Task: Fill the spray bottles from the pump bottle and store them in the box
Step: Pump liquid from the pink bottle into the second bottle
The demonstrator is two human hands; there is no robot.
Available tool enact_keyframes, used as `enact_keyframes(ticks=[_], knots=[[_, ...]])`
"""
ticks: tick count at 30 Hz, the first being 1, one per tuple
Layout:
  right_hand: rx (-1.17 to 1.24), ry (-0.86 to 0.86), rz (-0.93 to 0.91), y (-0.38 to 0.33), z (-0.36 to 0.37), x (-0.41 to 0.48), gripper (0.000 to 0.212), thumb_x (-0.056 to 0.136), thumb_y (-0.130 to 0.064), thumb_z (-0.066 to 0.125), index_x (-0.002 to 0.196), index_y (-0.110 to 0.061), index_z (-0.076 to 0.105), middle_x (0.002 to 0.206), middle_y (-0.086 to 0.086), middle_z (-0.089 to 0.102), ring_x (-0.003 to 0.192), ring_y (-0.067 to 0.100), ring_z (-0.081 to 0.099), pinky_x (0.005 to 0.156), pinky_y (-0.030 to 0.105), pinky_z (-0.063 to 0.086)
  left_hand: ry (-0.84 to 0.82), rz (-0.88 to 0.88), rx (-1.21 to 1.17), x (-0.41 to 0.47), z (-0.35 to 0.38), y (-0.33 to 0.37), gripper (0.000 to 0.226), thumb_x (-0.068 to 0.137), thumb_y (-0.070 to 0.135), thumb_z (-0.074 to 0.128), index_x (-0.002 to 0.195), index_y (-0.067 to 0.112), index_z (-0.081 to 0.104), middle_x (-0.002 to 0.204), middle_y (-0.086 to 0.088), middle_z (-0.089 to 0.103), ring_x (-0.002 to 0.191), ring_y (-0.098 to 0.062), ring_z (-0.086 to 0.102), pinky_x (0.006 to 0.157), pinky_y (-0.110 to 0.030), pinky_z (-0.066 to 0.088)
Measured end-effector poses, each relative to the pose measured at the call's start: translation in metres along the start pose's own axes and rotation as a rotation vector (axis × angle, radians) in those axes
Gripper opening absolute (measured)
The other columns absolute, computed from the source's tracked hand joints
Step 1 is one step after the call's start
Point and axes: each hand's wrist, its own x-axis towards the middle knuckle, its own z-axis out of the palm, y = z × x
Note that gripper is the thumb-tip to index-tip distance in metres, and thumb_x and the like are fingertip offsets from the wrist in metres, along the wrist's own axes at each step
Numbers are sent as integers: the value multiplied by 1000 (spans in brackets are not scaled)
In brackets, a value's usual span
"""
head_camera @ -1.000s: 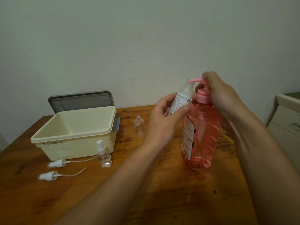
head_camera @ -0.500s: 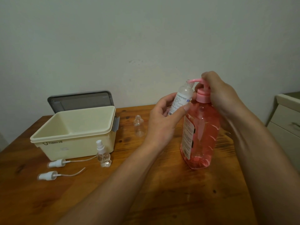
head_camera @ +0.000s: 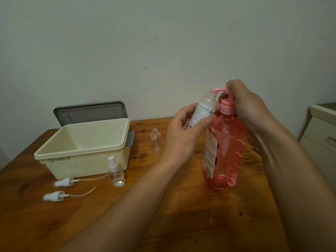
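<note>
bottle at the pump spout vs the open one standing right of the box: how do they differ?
The labelled bottle is tilted, held in the left hand, mouth at the pink spout; the bare bottle stands upright on the table, untouched. The labelled bottle has a white printed label; the bare bottle has none. Both are clear and capless.

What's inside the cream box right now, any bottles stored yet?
No bottles show in the cream rectangular plastic box; its far walls and visible floor look bare. The near wall hides the floor's front strip.
</note>
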Motion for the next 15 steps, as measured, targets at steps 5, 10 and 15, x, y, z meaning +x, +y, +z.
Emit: enact_keyframes(ticks=[5, 10, 15], knots=[[-7, 6, 10, 2, 1, -1, 37, 92, -47, 45, 78, -16, 60, 62, 3, 65, 60, 24, 53, 63, 39, 43, -1, -9, -13, -1, 0, 1, 42, 84, 15, 73, 123, 19, 58, 110, 7, 69, 90, 5, 66, 76, -13, 53], [-12, -3, 4, 2, 0, 0, 39, 91, -49, 45, 79, -16, 60, 63, 3, 65, 59, 23, 53, 63, 38, 44, 0, -4, -5, -1, 0, 2, 44, 85, 15, 73, 126, 17, 57, 112, 5, 69, 93, 1, 66, 78, -15, 54], [-5, -10, 3, 1, -1, 0, 33, 93, -40, 44, 77, -15, 59, 58, 2, 63, 61, 23, 51, 58, 33, 42, 4, -13, 1, 0, 0, 0, 45, 84, 16, 74, 126, 17, 58, 111, 5, 69, 91, 2, 67, 75, -13, 53]])
